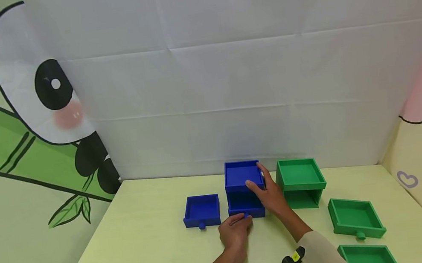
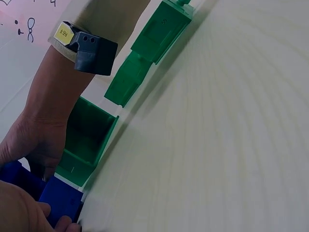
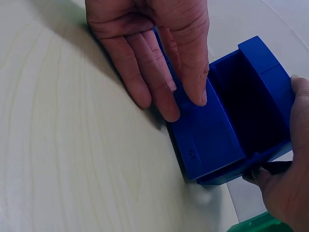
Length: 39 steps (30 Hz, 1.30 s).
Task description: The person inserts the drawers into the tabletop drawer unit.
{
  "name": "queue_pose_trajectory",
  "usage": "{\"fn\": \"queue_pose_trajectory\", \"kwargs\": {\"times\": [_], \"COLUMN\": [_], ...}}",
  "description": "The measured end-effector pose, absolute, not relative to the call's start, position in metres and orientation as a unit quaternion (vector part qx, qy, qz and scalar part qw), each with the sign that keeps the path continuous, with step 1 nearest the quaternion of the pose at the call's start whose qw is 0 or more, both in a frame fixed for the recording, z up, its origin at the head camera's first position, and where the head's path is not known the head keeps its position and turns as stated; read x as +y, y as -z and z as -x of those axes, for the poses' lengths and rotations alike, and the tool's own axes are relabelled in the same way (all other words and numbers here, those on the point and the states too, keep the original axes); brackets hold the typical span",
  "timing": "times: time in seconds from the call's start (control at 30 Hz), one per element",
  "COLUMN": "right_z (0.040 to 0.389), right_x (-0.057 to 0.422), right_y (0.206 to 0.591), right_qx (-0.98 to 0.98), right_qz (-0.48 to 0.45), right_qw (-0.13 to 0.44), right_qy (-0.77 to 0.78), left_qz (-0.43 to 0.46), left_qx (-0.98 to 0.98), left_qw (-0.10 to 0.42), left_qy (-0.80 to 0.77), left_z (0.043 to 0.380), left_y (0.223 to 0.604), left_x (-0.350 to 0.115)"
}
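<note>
A blue two-level drawer box (image 1: 243,174) stands near the back wall, with a blue drawer (image 1: 257,212) in its lower opening. My left hand (image 1: 236,231) is at that drawer's front, thumb and index finger pinching around the small knob, which the fingers mostly hide. My right hand (image 1: 269,192) grips the box's upper right side, thumb on the front edge and fingers along the side. In the right wrist view the drawer front (image 3: 205,137) faces the left hand's fingertips, and the dark opening shows above it. A second blue drawer (image 1: 202,209) lies on the table to the left.
Right of the blue box stands a green box (image 1: 301,175) with an open lower bay. Two green drawers, one farther back (image 1: 356,214) and one nearer (image 1: 367,256), lie on the right side of the pale table (image 1: 141,241). A white sheet (image 1: 198,81) hangs behind.
</note>
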State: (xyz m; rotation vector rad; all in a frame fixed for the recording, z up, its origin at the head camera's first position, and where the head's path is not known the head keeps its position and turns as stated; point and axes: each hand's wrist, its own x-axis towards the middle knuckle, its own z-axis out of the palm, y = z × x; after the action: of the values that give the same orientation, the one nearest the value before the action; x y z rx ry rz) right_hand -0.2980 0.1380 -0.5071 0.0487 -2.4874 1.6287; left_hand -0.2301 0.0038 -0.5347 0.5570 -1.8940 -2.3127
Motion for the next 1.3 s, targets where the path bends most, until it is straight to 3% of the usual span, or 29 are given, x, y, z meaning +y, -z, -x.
{"fn": "queue_pose_trajectory", "kwargs": {"times": [1.3], "right_z": [0.2982], "right_x": [0.1383], "right_y": [0.5090], "right_qx": [-0.837], "right_qz": [-0.018], "right_qw": [0.090], "right_qy": [-0.540], "left_qz": [-0.182], "left_qx": [-0.639], "left_qw": [0.044], "left_qy": [0.746], "left_z": [0.2392], "left_y": [0.5333], "left_x": [0.0053]}}
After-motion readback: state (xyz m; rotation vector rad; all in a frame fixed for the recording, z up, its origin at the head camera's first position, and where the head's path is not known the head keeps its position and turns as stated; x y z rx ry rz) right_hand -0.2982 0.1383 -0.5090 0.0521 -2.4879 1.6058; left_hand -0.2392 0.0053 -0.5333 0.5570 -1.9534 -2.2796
